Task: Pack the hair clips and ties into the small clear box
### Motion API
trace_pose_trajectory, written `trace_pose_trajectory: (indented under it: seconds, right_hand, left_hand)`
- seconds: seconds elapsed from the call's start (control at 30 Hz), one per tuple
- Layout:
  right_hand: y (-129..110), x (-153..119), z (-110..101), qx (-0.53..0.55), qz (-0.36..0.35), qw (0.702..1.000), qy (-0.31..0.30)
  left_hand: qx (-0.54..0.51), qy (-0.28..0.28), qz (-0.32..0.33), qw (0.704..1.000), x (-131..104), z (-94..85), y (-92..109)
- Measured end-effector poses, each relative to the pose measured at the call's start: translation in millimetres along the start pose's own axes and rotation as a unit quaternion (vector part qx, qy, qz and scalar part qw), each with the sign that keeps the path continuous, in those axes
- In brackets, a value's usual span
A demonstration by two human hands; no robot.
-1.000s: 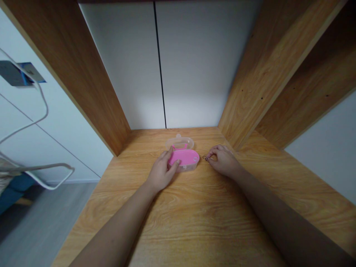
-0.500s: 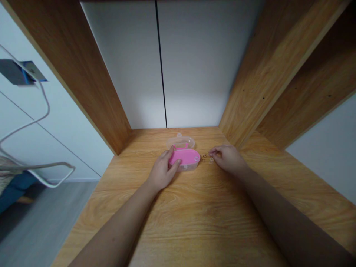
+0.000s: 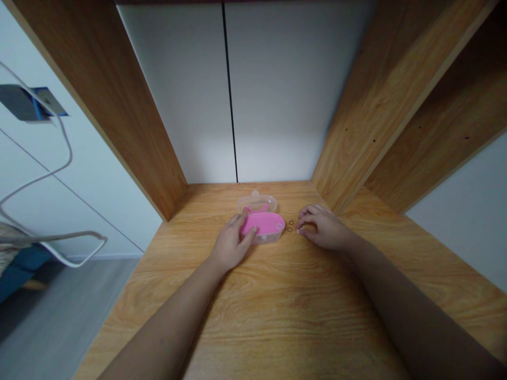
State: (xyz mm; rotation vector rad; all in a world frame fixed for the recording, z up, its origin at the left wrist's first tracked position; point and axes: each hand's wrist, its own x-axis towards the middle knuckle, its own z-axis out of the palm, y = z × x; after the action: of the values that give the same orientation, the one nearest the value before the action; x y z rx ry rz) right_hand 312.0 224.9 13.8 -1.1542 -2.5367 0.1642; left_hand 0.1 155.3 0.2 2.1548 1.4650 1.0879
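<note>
My left hand (image 3: 232, 240) is closed around the left end of a small clear plastic box (image 3: 267, 238), its thumb on the pink inner cover (image 3: 263, 222). The clear lid (image 3: 257, 202) is folded back behind the box. A small pale ring (image 3: 279, 226) lies at the right end of the pink cover. Two small dark rings (image 3: 290, 229) rest on the table just right of the box. Beyond them, my right hand (image 3: 322, 228) is curled at the tabletop with thumb and fingers in a pinch; what is between the tips is too small to make out.
The wooden tabletop (image 3: 253, 316) runs up to a white back panel (image 3: 273, 105). Wooden uprights (image 3: 138, 121) stand at left and right. On the left a white cable (image 3: 67, 153) hangs in front of the wall, near a wall box (image 3: 35, 103).
My right hand has shifted slightly toward me, over the spot where pale clear rings showed before, and its fingers have curved more. My left hand and the box stay in place.
</note>
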Motion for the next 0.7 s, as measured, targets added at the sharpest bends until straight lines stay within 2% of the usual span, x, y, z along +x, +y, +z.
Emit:
trace_pose_trajectory:
  seconds: [0.43, 0.7]
  right_hand:
    - [-7.9, -0.1, 2.5, 0.050, 0.008, 0.999, -0.014]
    - [-15.0, 2.3, 2.2, 0.087, 0.009, 0.996, 0.002]
  left_hand:
    - [-0.005, 0.004, 0.003, 1.000, 0.0, 1.1, -0.3]
    - [-0.006, 0.002, 0.005, 1.000, 0.4, 0.4, 0.5]
